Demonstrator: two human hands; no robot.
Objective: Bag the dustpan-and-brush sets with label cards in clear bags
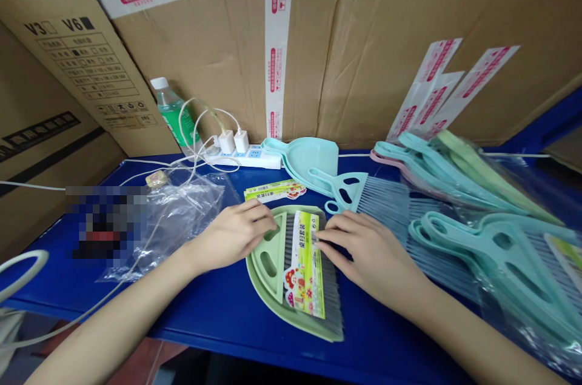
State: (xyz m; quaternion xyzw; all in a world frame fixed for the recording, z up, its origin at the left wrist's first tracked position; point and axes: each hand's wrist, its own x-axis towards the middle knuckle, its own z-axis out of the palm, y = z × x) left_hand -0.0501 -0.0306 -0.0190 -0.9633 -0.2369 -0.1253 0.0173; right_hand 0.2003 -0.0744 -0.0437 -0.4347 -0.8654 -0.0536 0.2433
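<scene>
A light green hand brush (274,254) lies on a matching green dustpan (273,306), its grey bristles pointing right. Across the bristles rests a yellow-green printed label card (309,279) with mushroom pictures. My left hand (239,230) is closed at the upper left of the brush, its bent fingers on the handle side; the fingertips are partly hidden. From the right, my right hand (368,251) has its bent fingers together at the card's upper right edge.
More label cards (273,191) lie behind the dustpan, near a turquoise dustpan (313,160) and turquoise brush (345,188). Bagged brush sets (495,245) crowd the right. At left are plastic bags (182,209), a power strip (254,157), cables and a bottle (175,115). Cardboard boxes (218,57) stand behind.
</scene>
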